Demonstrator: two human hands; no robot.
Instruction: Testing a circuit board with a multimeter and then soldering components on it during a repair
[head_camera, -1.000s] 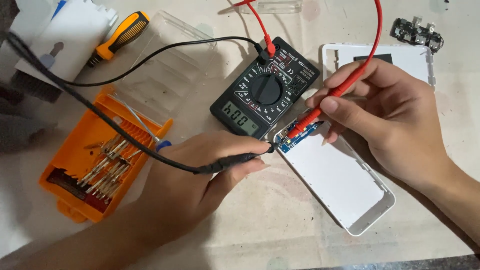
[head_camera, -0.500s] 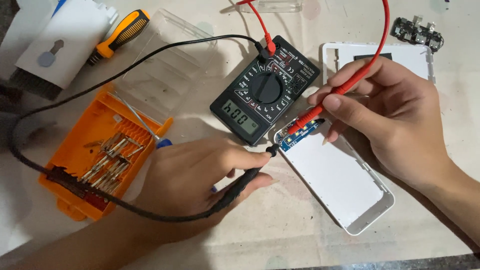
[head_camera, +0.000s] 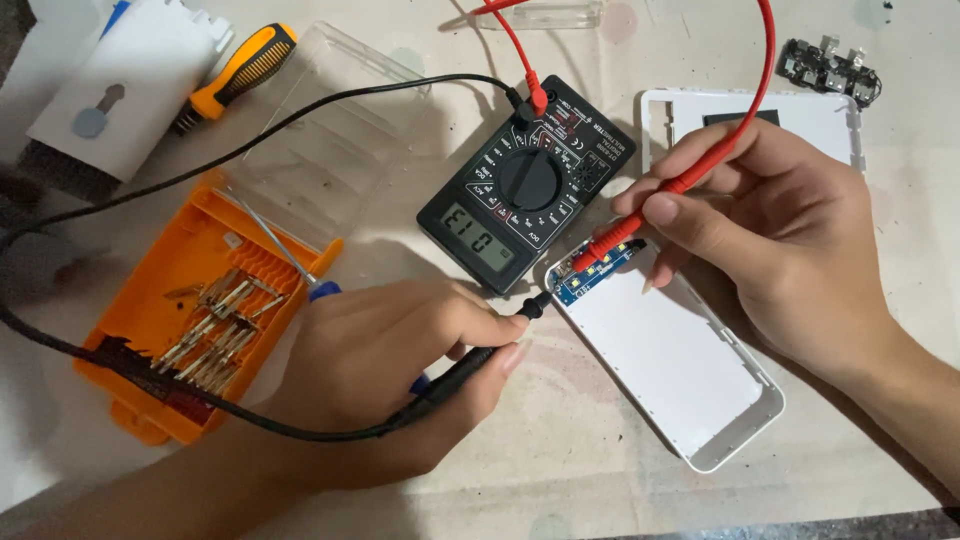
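My left hand (head_camera: 390, 375) grips a black test probe (head_camera: 470, 360), and its tip touches the near end of a small blue circuit board (head_camera: 597, 268). My right hand (head_camera: 770, 240) pinches a red test probe (head_camera: 655, 205) whose tip rests on the same board. That board sits at the end of a white plastic case (head_camera: 670, 370) lying flat on the table. Just behind the board lies a black multimeter (head_camera: 528, 185) with a lit display, with both leads plugged into it.
An orange bit case (head_camera: 150, 300) with several metal bits and a clear lid lies at the left. A yellow-handled screwdriver (head_camera: 240, 70) and white box (head_camera: 120, 90) sit behind it. A second white shell (head_camera: 845, 115) and small black circuit board (head_camera: 830, 68) lie at back right.
My left hand has shifted its grip along the black probe, and the black lead has swung lower across the orange case. The tips stay on the blue board. The meter's reading changed.
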